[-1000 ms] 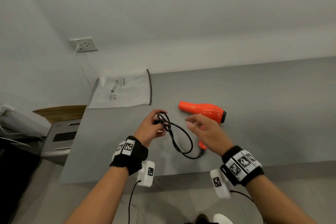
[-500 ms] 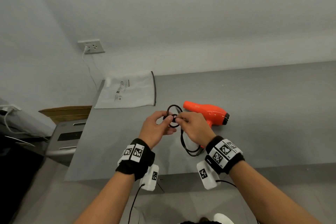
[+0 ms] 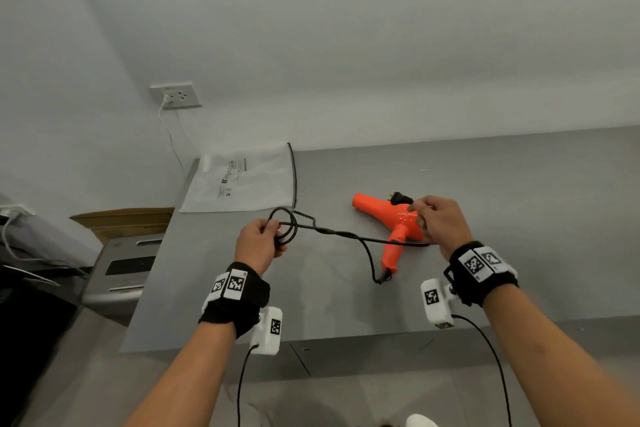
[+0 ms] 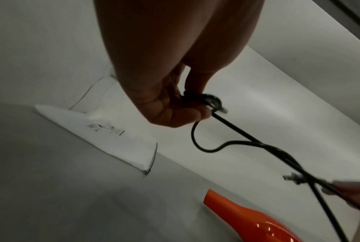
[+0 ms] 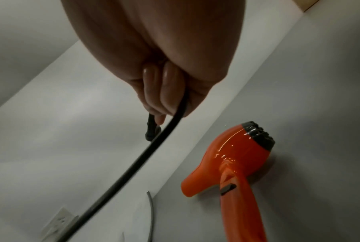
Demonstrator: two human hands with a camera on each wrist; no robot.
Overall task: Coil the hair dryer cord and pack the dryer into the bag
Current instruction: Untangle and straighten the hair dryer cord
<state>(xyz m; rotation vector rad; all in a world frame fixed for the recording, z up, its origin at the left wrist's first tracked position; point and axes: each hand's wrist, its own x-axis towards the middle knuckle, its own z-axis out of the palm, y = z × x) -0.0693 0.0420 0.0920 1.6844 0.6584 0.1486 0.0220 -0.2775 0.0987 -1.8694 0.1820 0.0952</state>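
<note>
On grey table (image 3: 485,184) lay orange dryer (image 3: 398,218) w/ flat bag (image 3: 242,180); your left hand (image 3: 258,243) pinched cord (image 3: 339,234) coils, right hand (image 3: 440,222) gripped plug end.

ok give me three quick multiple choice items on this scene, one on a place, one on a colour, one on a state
1. Where does the bag lie?
A. on the table's far left corner
B. under the dryer
C. on the floor

2. What colour is the hair dryer?
A. blue
B. orange
C. white

3. What is the left hand doing?
A. resting flat
B. gripping small loops of the cord
C. holding the bag

Answers:
1 A, it lies flat by the wall.
2 B, glossy orange body.
3 B, loops sit in its fingers while the right hand holds the plug end.
</note>
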